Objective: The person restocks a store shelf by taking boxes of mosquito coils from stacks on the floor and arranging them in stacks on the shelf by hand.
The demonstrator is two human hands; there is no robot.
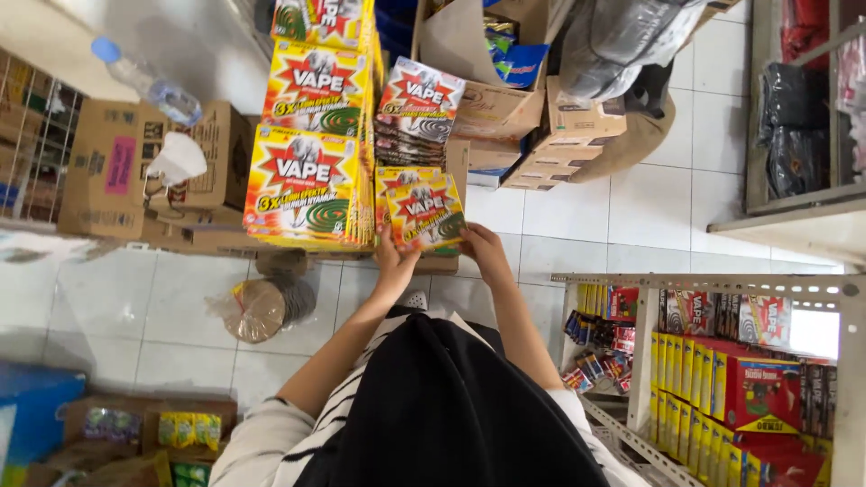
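Note:
I look straight down at my two arms reaching forward. My left hand (394,260) and my right hand (483,250) grip the near corners of a small yellow-and-red box of mosquito coils (424,209). The box lies on a low pile of the same boxes (395,180). A taller pile of such boxes (420,104) stands just behind it. To the left rises a high stack of larger yellow-and-red coil boxes (311,135).
Brown cartons (135,167) hold a plastic bottle (144,79) and a white tissue (178,158) at left. More cartons (532,117) and grey bags (622,36) sit beyond. A white wire shelf (713,287) with boxed goods stands at right. A bagged round item (262,308) lies on the tiled floor.

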